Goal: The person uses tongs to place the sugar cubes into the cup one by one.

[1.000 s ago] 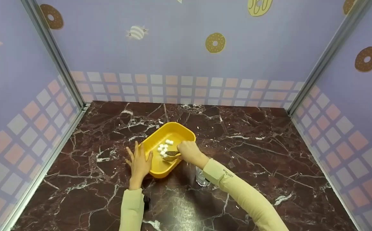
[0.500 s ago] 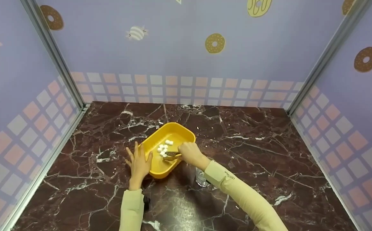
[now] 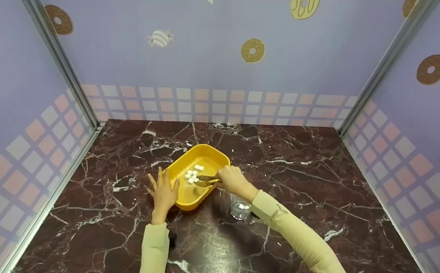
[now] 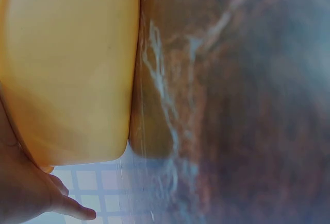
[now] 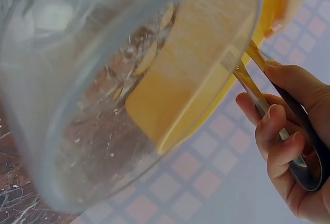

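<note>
Shifted slightly rightward since before, the right hand grips tongs whose tips extend leftward from it over the yellow tray, beside white cubes; the left hand, fingers spread, touches the tray's left side.

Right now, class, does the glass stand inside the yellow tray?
No, the glass stands on the dark marbled tabletop, outside the yellow tray.

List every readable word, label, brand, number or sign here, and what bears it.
No text can be read.
Pale yellow cloth right sleeve: small dark mark, possibly lettering, too blurred to read.
Yellow plastic tray, clear drinking glass, metal tongs: no lettering seen.
Lilac patterned wall: pictures and squares only.
</note>
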A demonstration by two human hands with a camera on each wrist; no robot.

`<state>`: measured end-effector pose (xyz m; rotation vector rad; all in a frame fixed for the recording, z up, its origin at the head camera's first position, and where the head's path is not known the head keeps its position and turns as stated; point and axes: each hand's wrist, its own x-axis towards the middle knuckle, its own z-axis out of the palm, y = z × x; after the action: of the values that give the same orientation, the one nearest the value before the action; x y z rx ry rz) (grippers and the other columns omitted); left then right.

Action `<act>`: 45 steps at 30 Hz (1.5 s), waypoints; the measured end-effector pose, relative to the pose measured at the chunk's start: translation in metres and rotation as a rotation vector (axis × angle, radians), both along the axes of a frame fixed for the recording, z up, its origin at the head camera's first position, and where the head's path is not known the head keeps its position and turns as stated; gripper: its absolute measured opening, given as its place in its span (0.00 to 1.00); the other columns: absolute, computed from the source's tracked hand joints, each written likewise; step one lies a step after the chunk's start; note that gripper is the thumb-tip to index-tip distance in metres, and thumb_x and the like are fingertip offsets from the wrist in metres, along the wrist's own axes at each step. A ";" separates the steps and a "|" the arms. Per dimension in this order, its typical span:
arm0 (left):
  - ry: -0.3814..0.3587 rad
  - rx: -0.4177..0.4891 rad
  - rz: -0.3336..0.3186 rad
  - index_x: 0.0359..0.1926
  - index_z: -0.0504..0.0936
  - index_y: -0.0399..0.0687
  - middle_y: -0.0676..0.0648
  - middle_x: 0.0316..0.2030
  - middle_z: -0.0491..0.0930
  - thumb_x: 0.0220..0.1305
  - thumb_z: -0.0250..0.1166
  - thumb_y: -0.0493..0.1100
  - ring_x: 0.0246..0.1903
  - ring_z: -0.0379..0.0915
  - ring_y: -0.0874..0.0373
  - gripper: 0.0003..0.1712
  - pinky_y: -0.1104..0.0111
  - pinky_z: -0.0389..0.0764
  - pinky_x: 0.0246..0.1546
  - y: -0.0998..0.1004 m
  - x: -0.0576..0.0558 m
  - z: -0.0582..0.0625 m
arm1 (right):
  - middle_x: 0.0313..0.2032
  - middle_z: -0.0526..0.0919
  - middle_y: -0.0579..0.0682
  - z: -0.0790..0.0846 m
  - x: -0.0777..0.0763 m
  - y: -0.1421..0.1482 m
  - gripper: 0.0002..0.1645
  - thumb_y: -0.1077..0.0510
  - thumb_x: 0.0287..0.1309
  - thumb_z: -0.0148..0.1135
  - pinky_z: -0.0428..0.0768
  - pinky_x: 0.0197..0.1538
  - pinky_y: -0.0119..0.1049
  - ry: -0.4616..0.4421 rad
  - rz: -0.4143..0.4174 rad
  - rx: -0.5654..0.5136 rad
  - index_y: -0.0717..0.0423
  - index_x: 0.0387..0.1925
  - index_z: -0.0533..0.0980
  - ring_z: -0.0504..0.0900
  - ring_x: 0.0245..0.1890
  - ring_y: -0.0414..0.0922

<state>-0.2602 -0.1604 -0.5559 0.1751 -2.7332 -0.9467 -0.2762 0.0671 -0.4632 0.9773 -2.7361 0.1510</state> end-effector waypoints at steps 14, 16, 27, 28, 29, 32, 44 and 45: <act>-0.016 -0.003 -0.005 0.67 0.53 0.41 0.40 0.69 0.40 0.65 0.46 0.55 0.66 0.19 0.34 0.35 0.29 0.35 0.53 -0.001 0.001 0.001 | 0.16 0.81 0.46 0.035 0.005 0.046 0.05 0.54 0.42 0.66 0.72 0.21 0.42 0.011 -0.013 -0.226 0.51 0.23 0.82 0.74 0.16 0.45; -0.014 -0.002 -0.007 0.67 0.53 0.41 0.40 0.69 0.40 0.65 0.46 0.54 0.66 0.19 0.34 0.35 0.29 0.35 0.53 -0.001 0.001 0.001 | 0.17 0.82 0.45 0.042 0.009 0.057 0.06 0.53 0.42 0.66 0.73 0.22 0.41 0.018 -0.027 -0.240 0.49 0.26 0.83 0.74 0.16 0.44; -0.006 0.000 -0.008 0.67 0.53 0.41 0.40 0.69 0.40 0.65 0.46 0.55 0.66 0.20 0.33 0.35 0.29 0.36 0.53 -0.001 0.001 0.000 | 0.29 0.86 0.50 0.061 0.039 0.110 0.14 0.52 0.42 0.68 0.71 0.20 0.37 0.055 -0.095 -0.285 0.50 0.34 0.84 0.67 0.11 0.39; -0.007 -0.002 -0.009 0.67 0.53 0.41 0.40 0.69 0.40 0.65 0.46 0.55 0.66 0.21 0.33 0.35 0.29 0.36 0.53 -0.001 0.001 0.000 | 0.29 0.86 0.50 0.061 0.041 0.115 0.14 0.52 0.42 0.68 0.68 0.18 0.34 0.045 -0.111 -0.285 0.51 0.34 0.83 0.64 0.10 0.37; -0.006 -0.006 -0.007 0.67 0.53 0.41 0.41 0.70 0.40 0.65 0.45 0.55 0.66 0.21 0.33 0.35 0.29 0.36 0.53 -0.001 0.000 0.000 | 0.29 0.86 0.51 0.060 0.043 0.120 0.14 0.52 0.42 0.68 0.65 0.17 0.32 0.029 -0.123 -0.287 0.51 0.35 0.83 0.61 0.09 0.36; -0.001 -0.016 -0.006 0.67 0.53 0.41 0.40 0.69 0.40 0.65 0.46 0.54 0.65 0.23 0.31 0.35 0.29 0.37 0.53 0.000 0.000 -0.001 | 0.29 0.86 0.52 0.055 0.050 0.131 0.14 0.53 0.43 0.68 0.56 0.16 0.27 -0.006 -0.146 -0.281 0.53 0.35 0.83 0.51 0.08 0.33; -0.001 -0.013 -0.005 0.67 0.53 0.41 0.40 0.69 0.41 0.65 0.46 0.54 0.65 0.20 0.33 0.35 0.29 0.36 0.53 0.000 0.001 0.000 | 0.32 0.86 0.52 0.026 0.075 0.151 0.15 0.54 0.40 0.69 0.51 0.11 0.20 -0.074 -0.116 -0.247 0.56 0.34 0.83 0.46 0.06 0.27; 0.000 -0.012 -0.003 0.67 0.53 0.42 0.40 0.69 0.41 0.65 0.46 0.54 0.65 0.20 0.33 0.34 0.29 0.36 0.53 0.000 0.001 0.000 | 0.31 0.86 0.52 0.024 0.076 0.151 0.15 0.54 0.41 0.69 0.51 0.11 0.20 -0.078 -0.113 -0.244 0.56 0.34 0.83 0.47 0.06 0.28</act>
<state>-0.2593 -0.1606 -0.5555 0.1689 -2.7397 -0.9308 -0.2000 0.2180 -0.4389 0.7640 -2.7499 0.4993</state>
